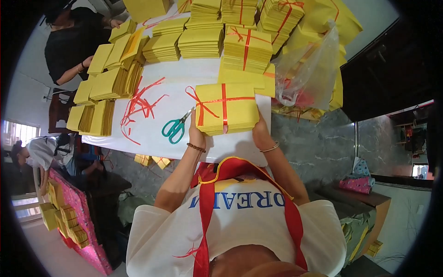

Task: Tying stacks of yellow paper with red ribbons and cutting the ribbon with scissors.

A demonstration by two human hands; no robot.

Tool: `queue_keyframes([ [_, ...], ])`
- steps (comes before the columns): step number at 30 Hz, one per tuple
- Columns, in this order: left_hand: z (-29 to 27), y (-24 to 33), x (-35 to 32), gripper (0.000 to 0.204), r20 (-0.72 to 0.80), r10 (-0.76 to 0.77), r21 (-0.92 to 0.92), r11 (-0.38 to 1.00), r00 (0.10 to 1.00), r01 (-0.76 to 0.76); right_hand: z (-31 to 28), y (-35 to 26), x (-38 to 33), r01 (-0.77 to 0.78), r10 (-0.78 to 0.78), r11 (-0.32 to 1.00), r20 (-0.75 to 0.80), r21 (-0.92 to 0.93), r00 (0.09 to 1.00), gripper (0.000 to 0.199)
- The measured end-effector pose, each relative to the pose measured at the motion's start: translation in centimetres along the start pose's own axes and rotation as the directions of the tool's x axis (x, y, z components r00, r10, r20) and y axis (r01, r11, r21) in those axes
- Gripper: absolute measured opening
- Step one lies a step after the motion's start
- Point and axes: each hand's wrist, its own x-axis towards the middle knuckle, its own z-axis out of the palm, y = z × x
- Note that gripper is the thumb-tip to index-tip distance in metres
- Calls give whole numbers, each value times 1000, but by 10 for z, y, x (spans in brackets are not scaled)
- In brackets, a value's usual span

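Between my two hands is a thick bundle of yellow envelopes [240, 108], tied crosswise with red ribbon and knotted in a bow at its left side. My left hand [197, 131] grips its left edge, a beaded bracelet at the wrist. On the opposite edge my right hand [262, 131] is closed, with a bangle at the wrist. The fingers of both hands are partly hidden behind the bundle. Green-handled scissors [174, 131] lie on the white table [157, 108] just left of my left hand. Further left, loose red ribbon strips [142, 105] are scattered.
Stacks of yellow envelopes [199, 44] line the table's far side and left edge. A tied bundle [248, 48] stands beyond mine. At the right hangs a clear plastic bag [309, 69]. One person in black [69, 41] handles stacks at far left; another [44, 152] bends over a pink-covered table [87, 226].
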Motion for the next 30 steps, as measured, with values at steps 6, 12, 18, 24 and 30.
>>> queue_keyframes([
  [6, 57, 46, 11, 41, 99, 217, 55, 973, 971, -223, 25, -86, 21, 23, -6, 993, -140, 118, 990, 36],
  [12, 161, 108, 91, 48, 245, 241, 69, 962, 939, -264, -3, -150, 110, 293, -285, 952, 96, -89, 954, 37],
  [18, 207, 114, 197, 43, 265, 115, 143, 977, 957, -157, -14, -180, 215, 222, -205, 971, -168, 89, 964, 35],
  [24, 203, 102, 222, 50, 242, 78, 200, 971, 967, -128, -28, -164, 234, 144, -100, 971, -221, 191, 970, 33],
  [30, 171, 101, 249, 55, 395, 110, 145, 973, 912, -180, -14, -179, 210, 182, -152, 975, -219, 128, 964, 42],
])
